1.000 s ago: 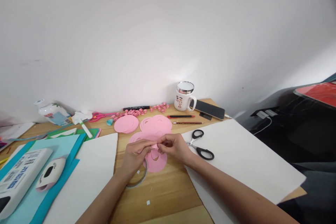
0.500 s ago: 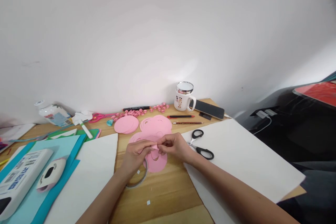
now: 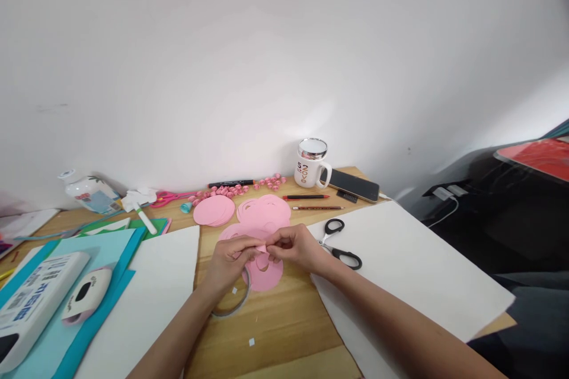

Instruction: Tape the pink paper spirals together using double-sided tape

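Observation:
Between my two hands is a small piece of pink paper (image 3: 262,249), pinched from both sides. My left hand (image 3: 231,257) is closed on its left edge, and my right hand (image 3: 291,247) grips it with thumb and fingers from the right. Under them lie several pink paper pieces with cut-out openings (image 3: 271,280), partly hidden by my fingers. A roll of tape (image 3: 242,303) rests on the wood beside my left wrist. Black-handled scissors (image 3: 338,246) lie just right of my right hand, their blade tips hidden behind it.
Pink paper circles (image 3: 214,211) and small pink paper rolls (image 3: 229,190) lie behind the hands. A white mug (image 3: 309,169) and a phone (image 3: 355,185) stand near the wall. White sheets (image 3: 409,266) flank the work area. At left are a white case (image 3: 42,302) and a bottle (image 3: 91,192).
Almost nothing differs. Both hands keep the pink paper in the same place, and the view has shifted very slightly.

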{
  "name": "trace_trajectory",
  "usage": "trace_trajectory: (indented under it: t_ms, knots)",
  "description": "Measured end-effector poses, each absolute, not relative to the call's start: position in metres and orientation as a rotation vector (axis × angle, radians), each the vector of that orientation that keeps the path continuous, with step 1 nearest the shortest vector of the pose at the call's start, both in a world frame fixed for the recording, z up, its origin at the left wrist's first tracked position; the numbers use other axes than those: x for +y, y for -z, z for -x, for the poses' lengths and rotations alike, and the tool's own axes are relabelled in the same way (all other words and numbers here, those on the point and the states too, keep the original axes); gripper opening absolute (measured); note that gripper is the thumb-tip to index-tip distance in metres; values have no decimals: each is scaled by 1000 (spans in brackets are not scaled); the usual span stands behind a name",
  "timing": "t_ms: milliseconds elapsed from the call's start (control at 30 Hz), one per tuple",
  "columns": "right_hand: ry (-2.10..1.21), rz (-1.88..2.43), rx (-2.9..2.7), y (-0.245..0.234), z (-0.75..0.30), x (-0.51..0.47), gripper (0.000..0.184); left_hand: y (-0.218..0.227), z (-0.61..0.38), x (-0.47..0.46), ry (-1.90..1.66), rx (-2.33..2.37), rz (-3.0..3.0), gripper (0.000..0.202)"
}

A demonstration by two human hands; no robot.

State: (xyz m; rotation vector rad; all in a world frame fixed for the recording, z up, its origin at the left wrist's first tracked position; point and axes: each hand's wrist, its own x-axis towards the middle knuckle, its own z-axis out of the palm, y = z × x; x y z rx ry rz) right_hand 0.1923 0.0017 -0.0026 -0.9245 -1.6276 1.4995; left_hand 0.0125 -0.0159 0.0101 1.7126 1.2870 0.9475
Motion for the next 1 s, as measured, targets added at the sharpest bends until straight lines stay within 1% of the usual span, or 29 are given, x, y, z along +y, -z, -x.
trace_trajectory:
  t_ms: [433, 733, 900, 1000]
  knots:
    - [-1521, 927, -1612, 2, -193, 2, 20, -14, -13, -17, -970, 1257, -1714, 18]
    - [-1495, 952, -1611, 5, -191, 1, 16, -16, -16, -18, -958, 1252, -1669, 15]
    - [-1441, 1022, -1514, 3, -191, 5, 19, -17, -16, -17, -1007, 1294, -1425, 14]
    - [-1437, 992, -1436, -4, -193, 7, 25, -16, -11, -12, -1088, 1273, -1231, 22]
